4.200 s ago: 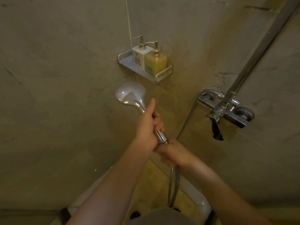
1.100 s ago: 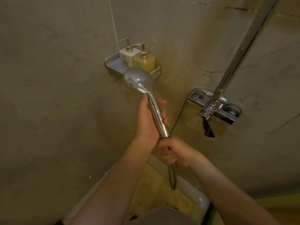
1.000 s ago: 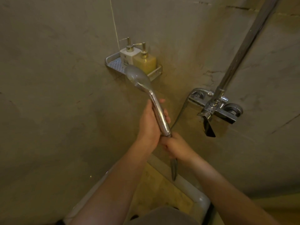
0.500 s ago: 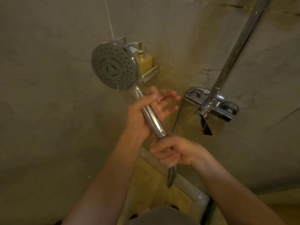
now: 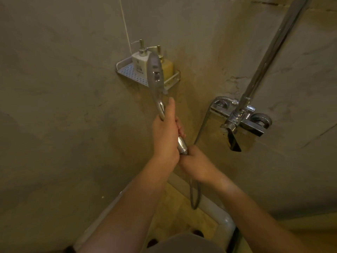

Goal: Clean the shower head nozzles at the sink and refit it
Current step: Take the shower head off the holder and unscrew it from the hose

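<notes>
Our left grip wraps the chrome handle of the shower head, held edge-on before the corner shelf. Our right grip curls round the hose at the handle's base. The mixer tap sits to the right.

Corner shelf holding two bottles

A perforated metal shelf is hanging in the corner where the two walls meet, and a white pump bottle and a yellow pump bottle are standing upright on it, side by side.
</notes>
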Tool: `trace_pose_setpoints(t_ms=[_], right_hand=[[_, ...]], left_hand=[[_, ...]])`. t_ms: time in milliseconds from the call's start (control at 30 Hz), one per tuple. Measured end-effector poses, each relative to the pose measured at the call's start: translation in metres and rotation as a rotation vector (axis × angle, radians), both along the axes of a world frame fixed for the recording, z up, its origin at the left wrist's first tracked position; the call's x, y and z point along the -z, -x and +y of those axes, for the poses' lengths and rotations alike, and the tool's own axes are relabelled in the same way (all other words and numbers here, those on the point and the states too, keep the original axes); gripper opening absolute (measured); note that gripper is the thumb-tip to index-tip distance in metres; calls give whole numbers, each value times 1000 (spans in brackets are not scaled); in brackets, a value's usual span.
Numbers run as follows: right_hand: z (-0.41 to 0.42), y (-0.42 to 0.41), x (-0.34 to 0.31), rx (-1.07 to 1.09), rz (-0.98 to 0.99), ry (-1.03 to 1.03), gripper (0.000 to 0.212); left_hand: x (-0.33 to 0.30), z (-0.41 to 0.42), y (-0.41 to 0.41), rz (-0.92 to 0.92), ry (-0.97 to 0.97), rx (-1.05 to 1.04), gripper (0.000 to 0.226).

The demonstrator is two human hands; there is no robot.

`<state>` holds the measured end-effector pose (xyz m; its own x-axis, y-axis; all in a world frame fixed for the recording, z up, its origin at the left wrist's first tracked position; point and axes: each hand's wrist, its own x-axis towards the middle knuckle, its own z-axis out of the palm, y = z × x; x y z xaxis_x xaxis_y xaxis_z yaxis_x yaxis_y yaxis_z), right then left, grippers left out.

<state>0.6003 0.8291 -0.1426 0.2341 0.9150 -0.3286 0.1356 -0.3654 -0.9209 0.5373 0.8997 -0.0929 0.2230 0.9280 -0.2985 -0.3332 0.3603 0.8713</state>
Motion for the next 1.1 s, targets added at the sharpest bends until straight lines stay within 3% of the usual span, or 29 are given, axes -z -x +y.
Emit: trace_pose_setpoints(t_ms=[67,200,267,467,533,600,667,733,833,933,1100], right_hand=[[2,3,3,114,-181,-56,45],[1,-3,-2,71,-185,-146,45],[-2,-5,-7,-24,21,-94,42],[2,-23,-13,-520,788,230,43],[7,-24,-12,-669,923,259,39],[8,-21,-9,-697,959,266,39],[6,-20,-7,-581,886,280,41],[2,-16,-5,-377,681,232,41],[-1,-8,-1,-86,365,111,40],[3,-2,4,89,-4,29,25],[3,4,13,193,-522,7,21]], left_hand=[[3,-2,-2,38,-30,-20,43],[12,-1,4,-76,-36,15,30],[13,4,11,-173,-105,58,17],[7,21,20,-615,-97,432,16],[5,20,19,-678,-94,528,14],[4,21,14,-691,-84,573,33],[1,20,8,-535,-60,465,46],[-1,16,6,-378,7,335,53],[6,12,5,-316,64,255,54],[14,11,4,-237,11,181,37],[25,-1,2,2,-210,-42,14]])
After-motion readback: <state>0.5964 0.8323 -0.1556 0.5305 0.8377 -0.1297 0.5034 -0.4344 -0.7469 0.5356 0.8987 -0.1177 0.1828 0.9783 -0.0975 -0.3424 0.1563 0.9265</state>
